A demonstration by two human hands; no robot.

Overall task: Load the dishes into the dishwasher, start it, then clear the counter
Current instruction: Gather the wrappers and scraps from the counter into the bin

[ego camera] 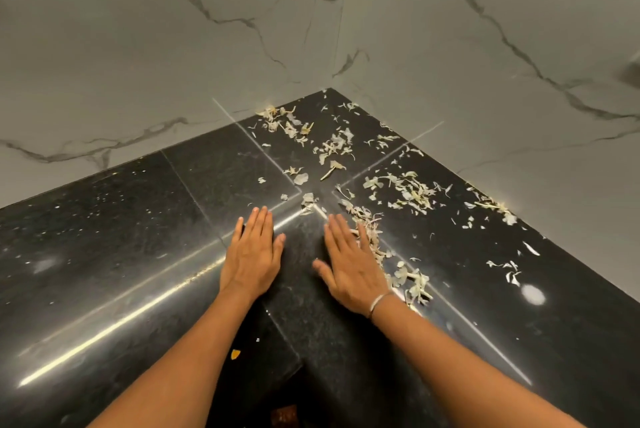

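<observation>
A glossy black stone counter point(114, 254) fills an inside corner. Pale dry peel scraps point(405, 190) lie scattered over its far and right parts, with a strip of them along the outer edge of my right hand. My left hand point(252, 254) lies flat, palm down, on a bare part of the counter, fingers straight and together. My right hand point(349, 268) also lies flat with straight fingers, its little-finger side against the scraps. Neither hand holds anything. A thin bangle sits on my right wrist. No dishes or dishwasher are in view.
Grey marble-veined wall tiles point(242, 29) rise behind the counter on both sides and meet at the corner. Below my forearms the counter's inner front edge point(294, 358) drops to a dark floor with small specks. The left stretch of counter carries only light reflections.
</observation>
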